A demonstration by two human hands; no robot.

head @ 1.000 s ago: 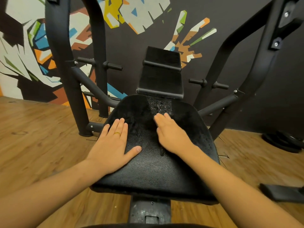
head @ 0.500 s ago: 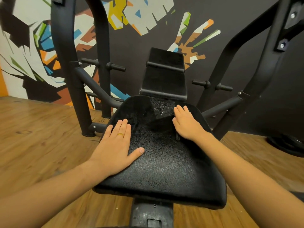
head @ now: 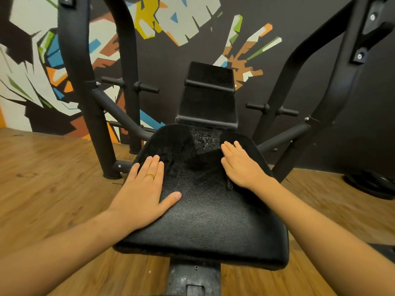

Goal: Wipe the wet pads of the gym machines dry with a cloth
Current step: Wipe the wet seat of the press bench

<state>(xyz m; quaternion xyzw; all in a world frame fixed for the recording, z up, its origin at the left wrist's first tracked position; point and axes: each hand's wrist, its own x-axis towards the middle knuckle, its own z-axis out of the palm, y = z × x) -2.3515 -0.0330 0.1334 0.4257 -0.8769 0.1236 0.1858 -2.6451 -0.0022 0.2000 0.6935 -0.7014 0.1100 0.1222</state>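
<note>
Comparing with one second ago, the right hand (head: 241,165) has travelled from the middle of the seat pad (head: 203,221) toward its right far corner, and it took the black cloth (head: 171,146) along under the palm. The left hand (head: 145,189) has almost not moved and rests on the left side of the pad, as before. Both hands lie flat with the fingers straight and close together. Neither hand grips or pinches anything; they only press down. The right hand lies fully on the cloth. The left hand has its palm on the bare leather, and its fingertips seem to reach the cloth's near edge, though black on black makes this hard to judge. The cloth is spread over the far half of the pad, from the left edge to the right edge. It has a fold in the middle, and a gap there leaves the pad uncovered. In this gap, just under the back pad (head: 208,99), a patch of water drops (head: 205,138) shines, and the cloth does not cover it. The near half of the pad looks dull and without drops, so I judge that this part is already dry. The sideways stroke has probably dried the right corner, but it passed beside the wet patch and not over it. In my opinion the seat is mostly done, and the remaining work on it is to bring the cloth forward over these drops. Whether the back pad is wet I cannot tell.
</note>
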